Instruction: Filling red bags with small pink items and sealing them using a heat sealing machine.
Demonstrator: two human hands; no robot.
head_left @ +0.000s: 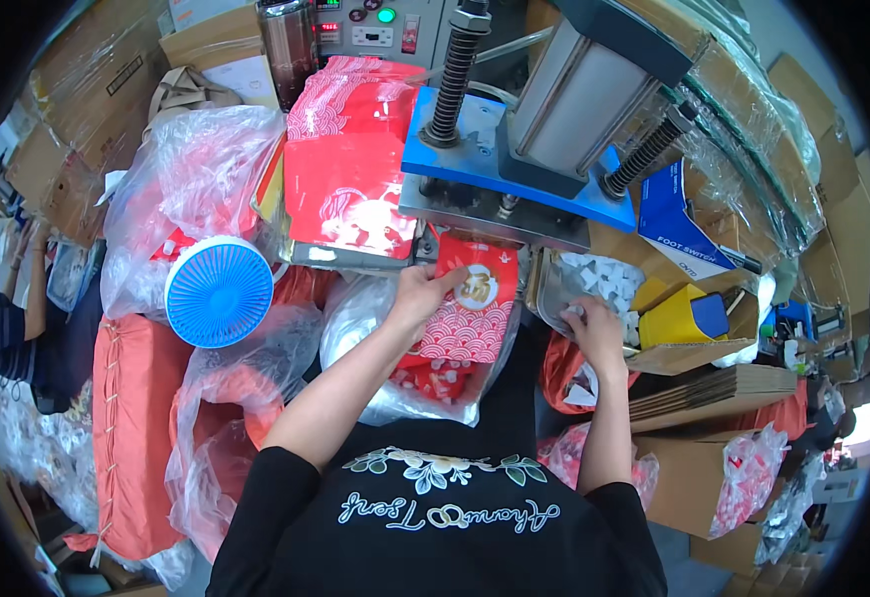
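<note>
Just in front of the press (515, 164), my left hand (423, 298) pinches the upper left edge of a red paper envelope (470, 328) with a pale wave pattern and a gold-and-white round emblem. The envelope's upper end lies close to the press's lower plate. My right hand (594, 333) is at the near edge of a clear tray (552, 298) beside many small white pieces (604, 284). Its thumb and fingers are drawn together; what they hold, if anything, is too small to make out. Below the envelope sits a plastic-lined container (355, 343) with more red pieces.
Left of the press lies a stack of red printed paper (350, 189). A blue fan (219, 292) stands in front of plastic bags (191, 149). At the right are a yellow container (679, 318), a blue box (679, 224) and folded cardboard (714, 393). Another person (17, 328) is at far left.
</note>
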